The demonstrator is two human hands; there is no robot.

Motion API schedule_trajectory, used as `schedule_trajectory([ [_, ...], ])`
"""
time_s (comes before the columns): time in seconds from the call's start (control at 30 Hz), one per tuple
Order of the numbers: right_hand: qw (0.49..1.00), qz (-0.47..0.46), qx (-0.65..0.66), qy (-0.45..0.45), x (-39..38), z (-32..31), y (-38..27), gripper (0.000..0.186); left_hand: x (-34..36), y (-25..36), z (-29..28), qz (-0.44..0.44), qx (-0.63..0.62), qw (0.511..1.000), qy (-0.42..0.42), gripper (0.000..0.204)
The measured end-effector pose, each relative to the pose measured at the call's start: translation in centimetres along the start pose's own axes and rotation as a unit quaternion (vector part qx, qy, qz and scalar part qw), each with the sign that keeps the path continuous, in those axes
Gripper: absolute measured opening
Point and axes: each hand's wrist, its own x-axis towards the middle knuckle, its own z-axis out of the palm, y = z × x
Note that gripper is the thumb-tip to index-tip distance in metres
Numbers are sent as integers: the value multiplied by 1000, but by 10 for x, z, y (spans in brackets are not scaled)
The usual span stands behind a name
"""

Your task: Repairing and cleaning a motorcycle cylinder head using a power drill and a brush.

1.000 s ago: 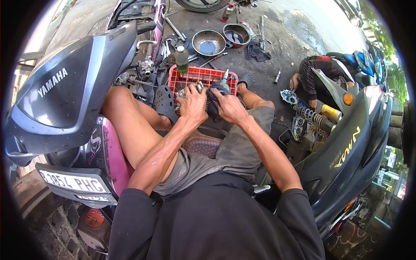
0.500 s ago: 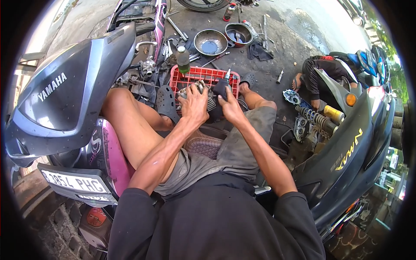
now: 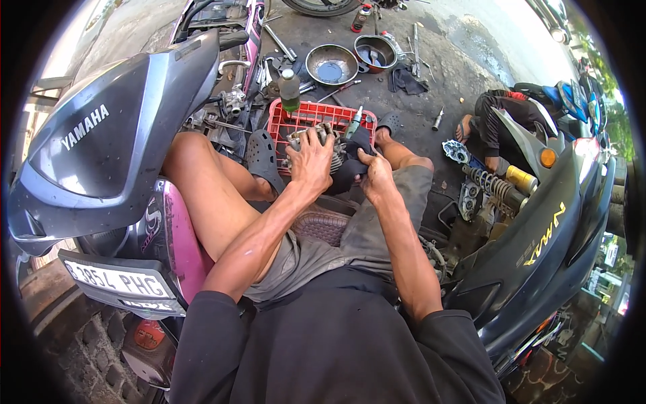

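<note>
My left hand (image 3: 312,161) is closed over a finned metal engine part, which looks like a cylinder head (image 3: 325,130), above the red plastic crate (image 3: 274,126). Beside it my right hand (image 3: 377,176) grips a black tool with a pale green nose (image 3: 354,123), its narrow tip pointing up and away. The tool's black body (image 3: 348,168) lies against the right side of the engine part, and I cannot make out its exact kind. A bottle of green liquid (image 3: 289,91) stands at the crate's far left corner.
Beyond the crate sit two metal pans (image 3: 332,64) and scattered wrenches (image 3: 279,42). Scooter bodies close in on the left (image 3: 114,128) and right (image 3: 531,249). At the right a person in a dark sleeve (image 3: 490,128) bends near a coil-spring shock absorber (image 3: 494,186).
My right hand has moved right and slightly nearer, and its grip on the black tool has turned. The tool's black body now shows lower, beside the engine part. My left hand keeps its hold.
</note>
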Motion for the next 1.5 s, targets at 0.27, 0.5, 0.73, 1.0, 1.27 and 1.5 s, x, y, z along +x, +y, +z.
schedule_trajectory([
  [0.27,966,-114,-226,46,-48,20,-12,48,-2,5,-6,-2,-63,998,-5,74],
  [0.5,880,-340,-329,42,-88,-1,-44,33,4,-6,-9,-32,-72,997,-7,72],
  [0.73,954,-272,-98,78,-79,-27,-43,33,-1,-10,-31,-37,-148,988,39,78],
  [1.0,941,-270,-148,139,-81,-39,-37,36,-12,-7,-43,27,-237,967,86,82],
  [1.27,947,-253,-124,151,-75,-34,-23,37,-21,-6,-49,12,-190,980,51,83],
  [1.5,955,-240,-65,163,-79,-19,-10,35,-20,-14,-46,21,-235,970,58,84],
])
